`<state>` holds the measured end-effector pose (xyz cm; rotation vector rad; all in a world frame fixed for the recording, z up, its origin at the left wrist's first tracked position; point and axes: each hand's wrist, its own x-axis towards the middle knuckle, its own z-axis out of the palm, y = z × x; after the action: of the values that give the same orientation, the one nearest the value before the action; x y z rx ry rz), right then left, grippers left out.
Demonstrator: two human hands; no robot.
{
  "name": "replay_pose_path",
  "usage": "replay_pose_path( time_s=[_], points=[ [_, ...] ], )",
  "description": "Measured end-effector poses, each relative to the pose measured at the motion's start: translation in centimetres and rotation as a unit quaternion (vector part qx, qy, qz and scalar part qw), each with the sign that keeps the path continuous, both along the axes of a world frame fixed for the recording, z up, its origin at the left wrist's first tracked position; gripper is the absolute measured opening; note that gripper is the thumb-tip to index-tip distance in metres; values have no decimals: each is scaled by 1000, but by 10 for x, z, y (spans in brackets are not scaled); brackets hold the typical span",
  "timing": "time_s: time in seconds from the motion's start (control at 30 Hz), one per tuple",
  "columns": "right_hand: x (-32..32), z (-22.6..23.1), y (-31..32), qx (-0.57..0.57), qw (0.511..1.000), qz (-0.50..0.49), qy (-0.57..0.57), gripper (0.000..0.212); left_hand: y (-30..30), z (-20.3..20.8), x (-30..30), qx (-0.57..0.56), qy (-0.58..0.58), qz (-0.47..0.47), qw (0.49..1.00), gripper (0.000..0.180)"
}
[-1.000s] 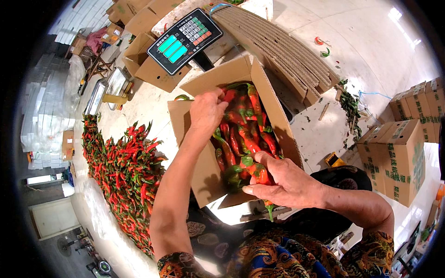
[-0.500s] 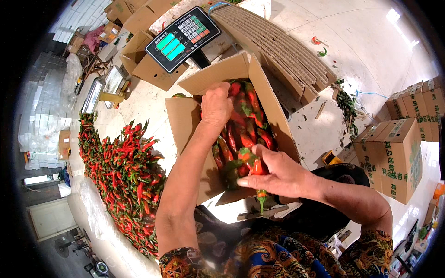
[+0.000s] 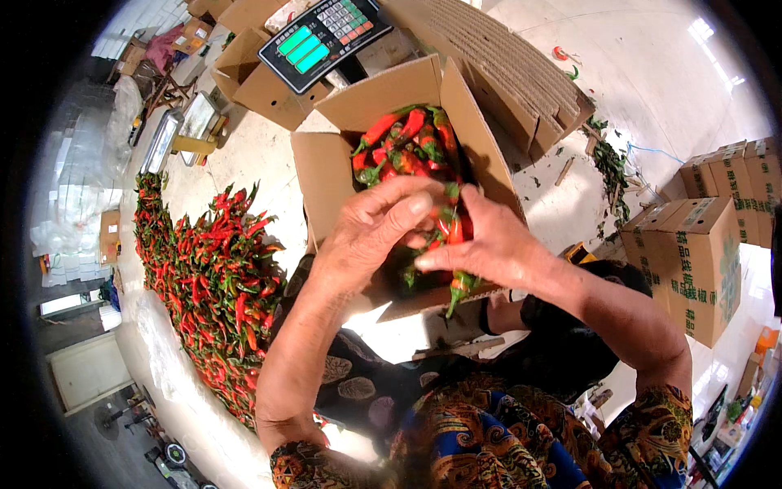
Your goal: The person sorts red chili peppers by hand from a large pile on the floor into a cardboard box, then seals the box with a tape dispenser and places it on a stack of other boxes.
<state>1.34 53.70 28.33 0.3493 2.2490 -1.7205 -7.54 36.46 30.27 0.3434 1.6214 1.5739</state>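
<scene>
An open cardboard box [image 3: 489, 138] stands before me, with red and green chili peppers [image 3: 411, 134] lying in its far part. Over its near part, my right hand [image 3: 497, 240] is closed round a small bunch of red chili peppers [image 3: 456, 228]; a green stem end pokes out below, toward me. My left hand [image 3: 375, 232] is right beside that bunch, its fingers curled in and its thumb bent over them. What the left fingers grip, if anything, is hidden. Both hands cover much of the near half of the box.
A heap of red and green chili peppers [image 3: 212, 301] lies on the floor at left. Behind the box are a scale display [image 3: 326, 37] and stacked flat cardboard [image 3: 497, 65]. Closed cartons [image 3: 684, 269] stand at right, near scattered leaves [image 3: 611, 175].
My left hand has come back from the far part of the box to the bunch in my right hand. More peppers show at the far end. The view has shifted slightly.
</scene>
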Motion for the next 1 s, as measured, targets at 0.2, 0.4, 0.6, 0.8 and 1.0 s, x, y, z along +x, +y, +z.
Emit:
replay_pose_path(
  time_s=[0.2, 0.4, 0.6, 0.8, 1.0],
  points=[
    [-13, 0, 14, -74, 991, -69, 86, 70, 1, 5, 2, 57, 42, 35, 997, 50],
    [-8, 37, 30, -130, 979, -122, 98, 70, -31, -42, 2, -245, 383, -181, 872, 48],
    [-5, 29, 22, -173, 980, -81, 64, 78, -25, -51, 13, -291, 445, -199, 824, 46],
    [-4, 50, 31, -134, 986, -95, 28, 52, -42, -17, -22, -217, 134, -61, 965, 32],
    [-3, 45, 25, -208, 975, -83, 6, 55, -47, -21, -19, -129, 38, -28, 991, 43]
  ],
)
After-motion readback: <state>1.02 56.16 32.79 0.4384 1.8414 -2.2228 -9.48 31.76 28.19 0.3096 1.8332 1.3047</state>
